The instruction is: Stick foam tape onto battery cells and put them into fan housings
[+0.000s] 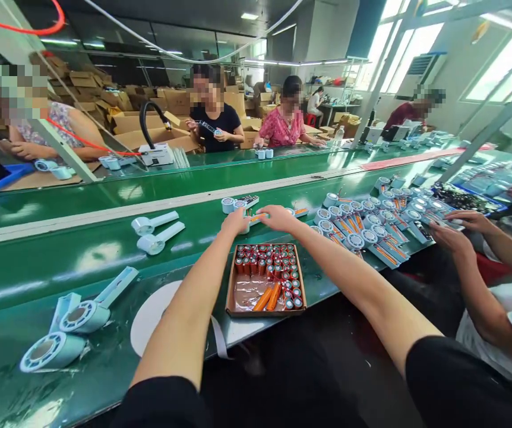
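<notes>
Both hands meet over the green conveyor, just beyond a cardboard box (230, 297) of orange cylindrical batteries (274, 296). My left hand (237, 222) is closed on a pale blue handheld-fan housing, mostly hidden by the fingers. From the right, my right hand (278, 218) reaches to the same piece with its fingers pinched together at an orange battery (255, 219). Just past my left hand lie fan housings (228, 205), one handle showing dark parts. Behind my right hand another handle with an orange battery (300, 211) sticks out.
Fan housings with batteries (354, 223) crowd the right side. Empty-handled housings (158, 238) lie left, and more (80, 315) stand nearer. A white disc (151, 318) lies beside my left forearm. A co-worker's hands (454, 232) work at right; several people sit across the belt.
</notes>
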Demonstrator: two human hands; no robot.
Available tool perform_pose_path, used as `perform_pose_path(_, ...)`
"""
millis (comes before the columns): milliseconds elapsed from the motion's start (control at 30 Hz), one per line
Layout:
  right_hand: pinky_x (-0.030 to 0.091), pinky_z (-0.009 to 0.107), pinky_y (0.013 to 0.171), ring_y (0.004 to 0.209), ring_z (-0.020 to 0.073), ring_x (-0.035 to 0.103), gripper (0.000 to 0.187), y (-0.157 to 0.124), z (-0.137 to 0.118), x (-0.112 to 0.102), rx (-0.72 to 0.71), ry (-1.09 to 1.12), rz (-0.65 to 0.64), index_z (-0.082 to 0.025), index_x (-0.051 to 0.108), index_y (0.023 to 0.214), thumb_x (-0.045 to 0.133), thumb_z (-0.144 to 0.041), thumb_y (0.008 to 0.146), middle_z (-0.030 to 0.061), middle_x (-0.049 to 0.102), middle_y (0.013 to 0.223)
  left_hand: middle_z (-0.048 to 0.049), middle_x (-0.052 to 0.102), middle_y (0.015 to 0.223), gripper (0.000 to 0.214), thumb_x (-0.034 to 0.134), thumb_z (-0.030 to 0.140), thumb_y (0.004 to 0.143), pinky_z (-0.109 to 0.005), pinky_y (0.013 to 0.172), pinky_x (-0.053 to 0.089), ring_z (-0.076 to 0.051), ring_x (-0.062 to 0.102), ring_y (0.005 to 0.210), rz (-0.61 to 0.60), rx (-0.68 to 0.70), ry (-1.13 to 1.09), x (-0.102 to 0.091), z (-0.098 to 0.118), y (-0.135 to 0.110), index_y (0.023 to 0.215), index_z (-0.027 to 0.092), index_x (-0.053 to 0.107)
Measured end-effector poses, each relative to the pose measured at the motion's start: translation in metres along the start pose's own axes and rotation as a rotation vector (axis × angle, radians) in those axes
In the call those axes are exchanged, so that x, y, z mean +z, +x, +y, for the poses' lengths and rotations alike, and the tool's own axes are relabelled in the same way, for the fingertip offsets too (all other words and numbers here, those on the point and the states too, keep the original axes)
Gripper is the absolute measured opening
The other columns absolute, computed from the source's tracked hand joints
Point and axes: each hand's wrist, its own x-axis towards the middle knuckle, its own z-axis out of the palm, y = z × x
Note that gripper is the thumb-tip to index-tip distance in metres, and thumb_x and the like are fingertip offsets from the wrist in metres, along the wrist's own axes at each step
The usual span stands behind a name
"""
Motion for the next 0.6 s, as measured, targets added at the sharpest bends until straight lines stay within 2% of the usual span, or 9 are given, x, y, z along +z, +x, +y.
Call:
perform_pose_path(100, 0.052, 0.040, 0.114, 0.130, 0.0239, 0.067, 0.039, -0.091, 0.012, 0.015, -0.026, 0.121, 0.087, -0.015, 0.069, 0.138, 0.048, -0.029, 0.108, 0.0125, 0.072, 0.140, -0.0108, 0.057, 0.158, 0.053, 0.061, 0.041, 0.101, -0.043, 0.121, 0.043, -0.027, 0.055, 0.143, 0.045, 0.083, -0.034, -0.012, -0.046, -0.073, 0.150, 0.023, 0.055)
perform_pose_path(133, 0.055, 0.040, 0.110, 0.125, 0.0241, 0.071, 0.039, -0.130, 0.019, 0.025, -0.035, 0.191, 0.115, -0.018, 0.071, 0.136, 0.050, -0.033, 0.108, 0.0108, 0.074, 0.136, -0.0079, 0.058, 0.157, 0.049, 0.060, 0.043, 0.101, -0.041, 0.124, 0.040, -0.026, 0.053, 0.145, 0.050, 0.095, -0.037, -0.013, -0.069, -0.107, 0.146, 0.025, 0.058)
perform_pose_path(200, 0.062, 0.039, 0.100, 0.110, 0.0259, 0.078, 0.033, -0.213, 0.033, 0.049, -0.017, 0.480, 0.261, -0.022, 0.078, 0.123, 0.062, -0.042, 0.102, 0.0085, 0.081, 0.119, -0.0039, 0.068, 0.145, 0.041, 0.063, 0.053, 0.097, -0.040, 0.124, 0.041, -0.026, 0.057, 0.141, 0.015, 0.112, -0.032, -0.013, -0.118, -0.186, 0.128, 0.027, 0.070)
perform_pose_path(267, 0.066, 0.034, 0.088, 0.095, 0.0246, 0.081, 0.025, -0.285, 0.044, 0.073, 0.120, 0.634, 0.233, -0.026, 0.082, 0.113, 0.071, -0.042, 0.098, 0.0058, 0.084, 0.105, -0.0067, 0.069, 0.144, 0.057, 0.072, 0.064, 0.087, -0.048, 0.126, 0.038, -0.032, 0.051, 0.146, -0.007, 0.152, 0.017, -0.007, -0.158, -0.264, 0.131, 0.026, 0.071)
perform_pose_path(333, 0.067, 0.031, 0.077, 0.081, 0.0233, 0.081, 0.021, -0.331, 0.042, 0.091, 0.236, 0.788, 0.210, -0.026, 0.082, 0.109, 0.075, -0.040, 0.095, 0.0056, 0.084, 0.092, -0.0095, 0.059, 0.156, 0.079, 0.075, 0.066, 0.082, -0.058, 0.127, 0.035, -0.039, 0.039, 0.154, -0.027, 0.105, 0.118, 0.002, -0.185, -0.322, 0.148, 0.025, 0.060)
perform_pose_path(367, 0.067, 0.030, 0.073, 0.077, 0.0226, 0.080, 0.019, -0.342, 0.035, 0.096, 0.269, 0.867, 0.203, -0.026, 0.082, 0.107, 0.075, -0.039, 0.095, 0.0058, 0.083, 0.088, -0.0100, 0.055, 0.161, 0.082, 0.074, 0.065, 0.085, -0.061, 0.127, 0.034, -0.041, 0.035, 0.156, -0.028, 0.068, 0.160, 0.008, -0.192, -0.341, 0.153, 0.025, 0.055)
perform_pose_path(433, 0.066, 0.029, 0.067, 0.073, 0.0206, 0.078, 0.017, -0.339, 0.006, 0.099, 0.269, 1.013, 0.201, -0.025, 0.081, 0.109, 0.072, -0.036, 0.098, 0.0064, 0.082, 0.088, -0.0103, 0.055, 0.160, 0.069, 0.064, 0.058, 0.094, -0.060, 0.128, 0.032, -0.039, 0.032, 0.157, -0.015, 0.026, 0.206, 0.017, -0.198, -0.355, 0.154, 0.024, 0.054)
perform_pose_path(500, 0.062, 0.026, 0.063, 0.074, 0.0174, 0.075, 0.019, -0.313, -0.032, 0.094, 0.181, 1.095, 0.182, -0.027, 0.078, 0.116, 0.070, -0.031, 0.100, 0.0075, 0.081, 0.101, -0.0114, 0.056, 0.158, 0.067, 0.059, 0.057, 0.097, -0.060, 0.128, 0.032, -0.039, 0.032, 0.156, -0.012, 0.021, 0.233, 0.020, -0.196, -0.346, 0.153, 0.021, 0.053)
perform_pose_path(600, 0.057, 0.024, 0.060, 0.079, 0.0133, 0.070, 0.027, -0.261, -0.083, 0.081, -0.052, 1.148, 0.111, -0.028, 0.073, 0.125, 0.069, -0.026, 0.099, 0.0111, 0.070, 0.134, -0.0122, 0.053, 0.161, 0.077, 0.064, 0.060, 0.093, -0.065, 0.123, 0.036, -0.044, 0.031, 0.154, -0.092, -0.001, 0.295, 0.013, -0.182, -0.321, 0.157, 0.021, 0.047)
